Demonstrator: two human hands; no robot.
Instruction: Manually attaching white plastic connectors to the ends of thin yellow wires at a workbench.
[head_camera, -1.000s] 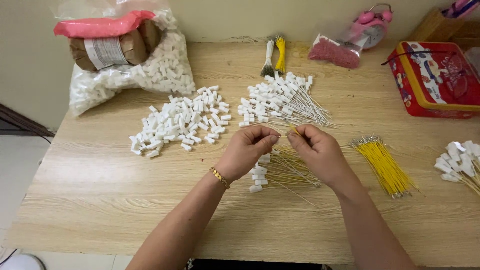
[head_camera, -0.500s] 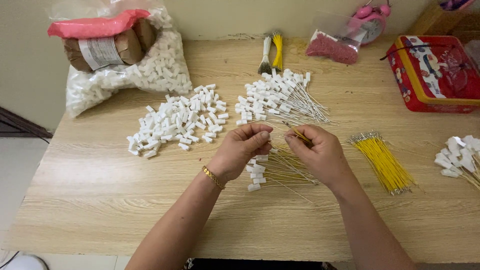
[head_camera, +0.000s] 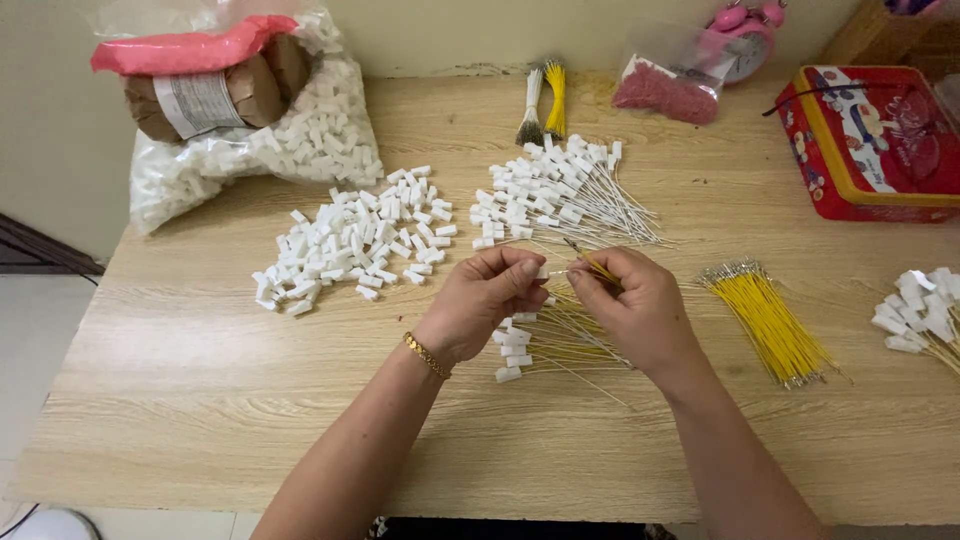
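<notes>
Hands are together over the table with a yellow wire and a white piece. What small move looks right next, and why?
Probably push the yellow wire in the right hand into the small white connector pinched by the left hand. The two meet between the fingertips, and finished wired pieces lie just beneath the hands.

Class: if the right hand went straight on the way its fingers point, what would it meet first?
The right hand points left, so it would probably first meet the left hand fingertips, already nearly touching it.
</notes>
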